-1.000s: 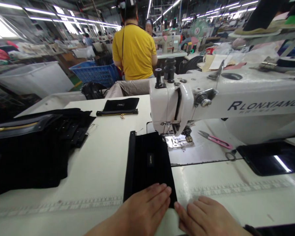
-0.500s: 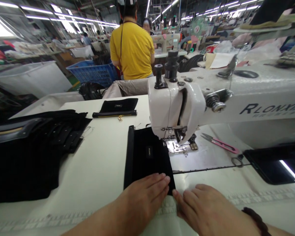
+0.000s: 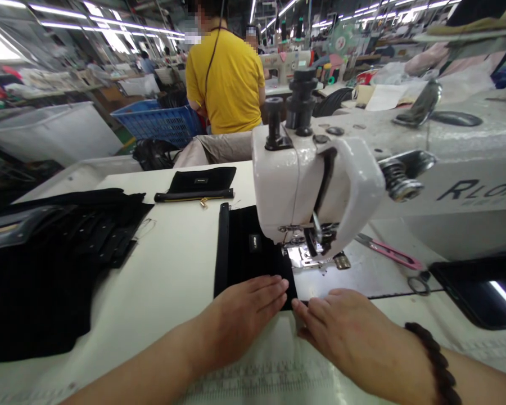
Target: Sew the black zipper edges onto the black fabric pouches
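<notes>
A black fabric pouch piece (image 3: 244, 260) with a small label lies flat, its right edge under the presser foot of the white sewing machine (image 3: 278, 180). My left hand (image 3: 247, 312) rests flat on the near part of the piece, fingers stretched out together. At the near right corner, my right hand (image 3: 346, 332) touches the edge with its fingertips; the fingers are extended and its thumb is partly hidden. A second black pouch piece (image 3: 202, 179) with a gold zipper lies farther back on the table.
Stacked black pieces (image 3: 46, 281) cover the table's left side. Pink-handled thread snips (image 3: 394, 256) and a dark phone or tablet (image 3: 480, 292) lie right of the needle area. Beyond the table are a blue basket (image 3: 160, 124) and a seated person in a yellow shirt (image 3: 225, 79).
Both hands have moved forward with the black piece, which slides farther under the machine head. My head view has shifted slightly closer to the machine.
</notes>
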The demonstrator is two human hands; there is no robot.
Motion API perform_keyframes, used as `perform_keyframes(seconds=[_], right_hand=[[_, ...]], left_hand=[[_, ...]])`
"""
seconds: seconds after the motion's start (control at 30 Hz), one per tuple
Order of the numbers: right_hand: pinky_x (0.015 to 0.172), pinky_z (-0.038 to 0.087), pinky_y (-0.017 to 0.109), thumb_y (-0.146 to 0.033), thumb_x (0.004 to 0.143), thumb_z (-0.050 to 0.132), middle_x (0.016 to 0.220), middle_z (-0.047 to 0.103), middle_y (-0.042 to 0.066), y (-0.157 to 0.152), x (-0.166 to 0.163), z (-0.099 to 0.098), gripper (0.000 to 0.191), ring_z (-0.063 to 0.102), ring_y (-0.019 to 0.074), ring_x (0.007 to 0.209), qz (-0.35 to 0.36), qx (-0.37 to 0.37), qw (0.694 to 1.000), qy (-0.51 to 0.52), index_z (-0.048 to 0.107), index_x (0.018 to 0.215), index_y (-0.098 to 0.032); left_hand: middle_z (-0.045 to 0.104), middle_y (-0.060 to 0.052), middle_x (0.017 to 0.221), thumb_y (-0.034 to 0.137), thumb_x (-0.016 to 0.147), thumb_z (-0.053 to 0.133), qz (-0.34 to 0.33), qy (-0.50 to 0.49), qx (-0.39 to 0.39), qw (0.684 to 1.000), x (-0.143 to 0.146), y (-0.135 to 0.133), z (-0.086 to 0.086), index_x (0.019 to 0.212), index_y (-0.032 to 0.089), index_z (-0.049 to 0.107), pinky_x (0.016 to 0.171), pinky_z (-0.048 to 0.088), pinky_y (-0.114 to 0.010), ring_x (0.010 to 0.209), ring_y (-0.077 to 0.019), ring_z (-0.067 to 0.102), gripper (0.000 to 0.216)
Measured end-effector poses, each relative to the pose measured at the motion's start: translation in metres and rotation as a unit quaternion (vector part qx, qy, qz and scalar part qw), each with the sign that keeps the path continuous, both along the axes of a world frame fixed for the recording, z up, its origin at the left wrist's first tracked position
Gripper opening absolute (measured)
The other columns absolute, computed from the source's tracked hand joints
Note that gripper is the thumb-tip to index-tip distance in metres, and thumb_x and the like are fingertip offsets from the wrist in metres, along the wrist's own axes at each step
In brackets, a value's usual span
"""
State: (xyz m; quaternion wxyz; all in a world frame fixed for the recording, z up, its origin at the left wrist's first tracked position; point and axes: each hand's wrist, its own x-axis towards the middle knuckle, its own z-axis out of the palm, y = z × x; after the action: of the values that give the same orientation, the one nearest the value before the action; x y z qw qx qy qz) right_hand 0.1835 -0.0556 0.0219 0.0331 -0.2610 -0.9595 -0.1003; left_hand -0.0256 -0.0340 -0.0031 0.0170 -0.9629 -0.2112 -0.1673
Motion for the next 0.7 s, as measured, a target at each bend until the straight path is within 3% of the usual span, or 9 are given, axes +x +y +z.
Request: perform_keyframes(seconds=[0.33,0.47,0.7], right_hand=[[0.047,0.028,0.03,-0.025,0.087,0.041,0.066,0.055,0.002,0.018,0.0,-0.018,0.028,0.05,0.0161,0.055,-0.057,-0.004,0.997,0.047,0.051,0.106,-0.007],[0.047,0.031,0.027,-0.022,0.091,0.031,0.065,0.058,0.004,0.027,0.0,-0.018,0.031,0.052,0.0139,0.054,-0.055,-0.003,0.994,0.089,0.054,0.104,-0.006],[0.044,0.034,0.022,-0.026,0.095,0.012,0.07,0.062,0.006,0.034,0.0,-0.011,0.049,0.055,0.0108,0.056,-0.077,-0.054,0.986,0.139,0.058,0.099,-0.009]], left_hand=[[0.058,-0.007,0.11,0.008,0.081,0.046,0.029,0.053,-0.033,0.998,0.0,0.023,0.005,0.108,0.007,0.053,0.1,0.031,-0.025,0.108,-0.0168,0.048,0.028],[0.055,-0.005,0.114,0.01,0.08,0.049,0.046,0.078,-0.031,0.995,0.0,0.031,0.001,0.109,0.009,0.052,0.102,0.028,-0.023,0.111,-0.0164,0.045,0.03],[0.051,-0.004,0.12,0.009,0.084,0.04,0.076,0.13,-0.04,0.988,0.004,0.045,-0.006,0.113,0.011,0.049,0.104,0.023,-0.025,0.115,-0.0156,0.041,0.031]])
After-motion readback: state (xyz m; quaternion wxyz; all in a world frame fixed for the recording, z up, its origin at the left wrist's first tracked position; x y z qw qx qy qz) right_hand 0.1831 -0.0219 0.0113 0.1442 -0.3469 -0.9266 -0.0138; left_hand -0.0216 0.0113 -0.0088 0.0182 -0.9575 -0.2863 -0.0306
